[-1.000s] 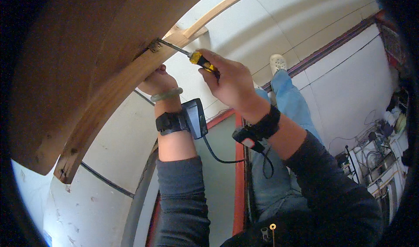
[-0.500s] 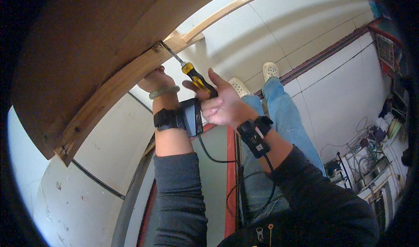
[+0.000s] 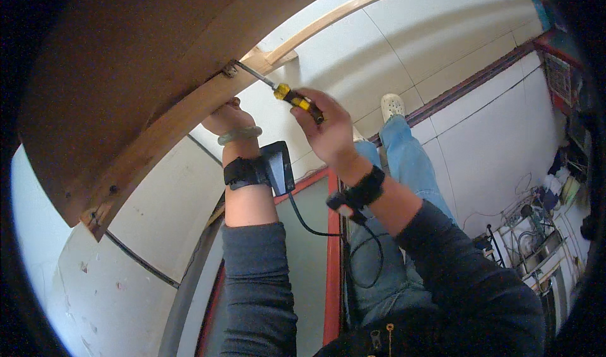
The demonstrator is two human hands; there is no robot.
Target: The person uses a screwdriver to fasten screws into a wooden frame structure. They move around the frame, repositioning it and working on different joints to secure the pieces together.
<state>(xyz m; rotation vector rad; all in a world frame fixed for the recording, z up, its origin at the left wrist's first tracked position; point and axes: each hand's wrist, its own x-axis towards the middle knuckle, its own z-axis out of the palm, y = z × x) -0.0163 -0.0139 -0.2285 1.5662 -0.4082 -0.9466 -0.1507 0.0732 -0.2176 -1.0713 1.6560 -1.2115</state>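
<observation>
The left hand [image 3: 228, 118] fingers vanish behind the wooden rail [image 3: 170, 127]; the screwdriver tip [image 3: 235, 67] is too small to read.

The screwdriver [image 3: 297, 99] in the right hand [image 3: 328, 133] has a glossy yellow-and-black plastic handle and a thin bare metal shaft. Its tip meets a small dull metal bracket [image 3: 230, 69] on the rail [image 3: 170, 127], which is pale, raw-looking wood with visible grain, gripped from below by the left hand [image 3: 228, 117]. Above the hands, the panel [image 3: 126, 60] is darker brown wood, smooth and matt. The left wrist wears a pale, translucent-looking bangle [image 3: 240, 135] and a black fabric strap [image 3: 243, 171]. Both sleeves [image 3: 259, 281] are matt grey cloth. Below the hands, the floor [image 3: 442, 48] is smooth white tile.
</observation>
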